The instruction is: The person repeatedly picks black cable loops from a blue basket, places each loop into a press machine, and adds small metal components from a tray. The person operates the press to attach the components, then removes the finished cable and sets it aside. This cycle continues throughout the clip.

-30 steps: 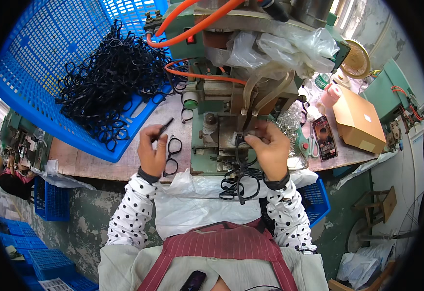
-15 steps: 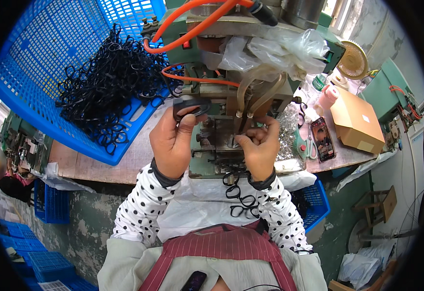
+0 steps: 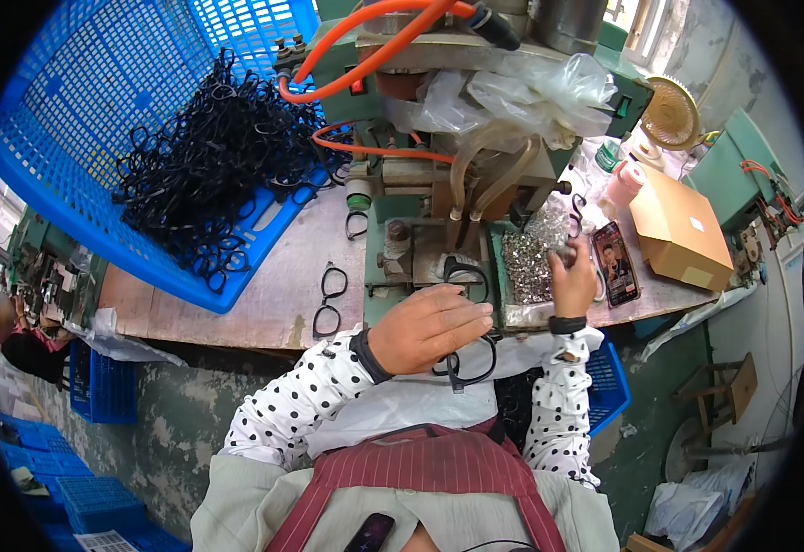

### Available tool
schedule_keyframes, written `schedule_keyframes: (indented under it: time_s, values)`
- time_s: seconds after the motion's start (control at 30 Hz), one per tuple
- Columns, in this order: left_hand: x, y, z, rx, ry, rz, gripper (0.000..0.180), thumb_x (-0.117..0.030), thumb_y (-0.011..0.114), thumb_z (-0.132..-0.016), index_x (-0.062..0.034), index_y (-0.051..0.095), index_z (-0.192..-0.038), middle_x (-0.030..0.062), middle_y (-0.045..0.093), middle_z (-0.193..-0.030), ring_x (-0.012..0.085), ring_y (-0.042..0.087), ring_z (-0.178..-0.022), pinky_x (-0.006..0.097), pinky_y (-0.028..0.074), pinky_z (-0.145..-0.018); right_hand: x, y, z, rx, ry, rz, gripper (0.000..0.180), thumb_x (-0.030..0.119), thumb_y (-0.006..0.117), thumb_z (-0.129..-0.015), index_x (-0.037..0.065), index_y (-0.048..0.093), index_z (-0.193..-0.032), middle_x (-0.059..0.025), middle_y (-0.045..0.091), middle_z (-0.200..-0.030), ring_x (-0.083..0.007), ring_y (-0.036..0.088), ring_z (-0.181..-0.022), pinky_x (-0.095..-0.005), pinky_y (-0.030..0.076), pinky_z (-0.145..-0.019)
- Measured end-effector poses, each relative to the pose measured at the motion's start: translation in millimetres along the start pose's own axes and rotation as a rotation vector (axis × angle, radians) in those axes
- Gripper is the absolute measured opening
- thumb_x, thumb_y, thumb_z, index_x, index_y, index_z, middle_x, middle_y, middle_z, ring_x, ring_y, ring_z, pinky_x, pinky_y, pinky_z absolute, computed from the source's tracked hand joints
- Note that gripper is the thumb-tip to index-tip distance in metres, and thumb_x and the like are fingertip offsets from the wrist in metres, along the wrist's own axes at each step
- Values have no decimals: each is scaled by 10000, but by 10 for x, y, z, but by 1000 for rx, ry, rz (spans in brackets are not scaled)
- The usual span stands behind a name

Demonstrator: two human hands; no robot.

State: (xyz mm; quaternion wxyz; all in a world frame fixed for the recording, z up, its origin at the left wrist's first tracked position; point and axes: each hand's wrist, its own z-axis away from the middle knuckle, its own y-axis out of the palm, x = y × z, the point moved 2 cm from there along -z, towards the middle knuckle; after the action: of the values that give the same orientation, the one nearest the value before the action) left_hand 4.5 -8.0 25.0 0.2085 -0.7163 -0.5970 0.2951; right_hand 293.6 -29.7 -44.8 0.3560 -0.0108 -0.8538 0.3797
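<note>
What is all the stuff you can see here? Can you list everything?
blue crate: one, blue, tilted on the bench at left
black eyeglass frames: a big pile, black, inside the crate
loose frame: one, black, on the wooden bench
green machine: one, green, centre
orange hoses: orange, atop the machine
small metal parts: a heap, silver, tray right of the machine
cardboard box: one, brown, far right
left hand: holds a black frame
right hand: reaching into the metal parts
</note>
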Motion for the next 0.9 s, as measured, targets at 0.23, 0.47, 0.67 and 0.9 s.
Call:
schedule_keyframes:
  time_s: [0.23,0.47,0.67,0.9]
  values:
    - [11,-36,-86,75,64,-35,482,5,598,-723,-3,592,-1205,138,613,-1241,304,596,-1004,437,480,-942,-169,-218,328,231,-167,400,235,253,757,-742,66,652,-837,-144,654,-802,-336,653,-746,-448,515,-643]
    - [-83,-71,-111,89,-22,-88,491,-19,656,-751,-46,585,-1236,104,616,-1237,280,595,-1100,434,464,-966,-165,117,209,42,-22,-241,110,186,706,-780,80,716,-809,-124,683,-760,-307,664,-724,-401,514,-664]
    - [-102,-259,965,-81,-440,-462,459,-189,746,-762,-128,618,-1199,96,594,-1219,291,560,-1006,431,408,-869,-164,106,295,-88,-93,-273,79,97,678,-799,54,694,-863,-124,686,-764,-284,677,-687,-365,522,-637]
    - [-286,-635,2098,344,-857,-652,334,-194,711,-770,-175,678,-1101,81,549,-1276,298,529,-1012,441,405,-879,-140,80,343,-111,-181,-228,109,50,657,-797,78,696,-895,-122,686,-818,-323,648,-764,-412,505,-681]
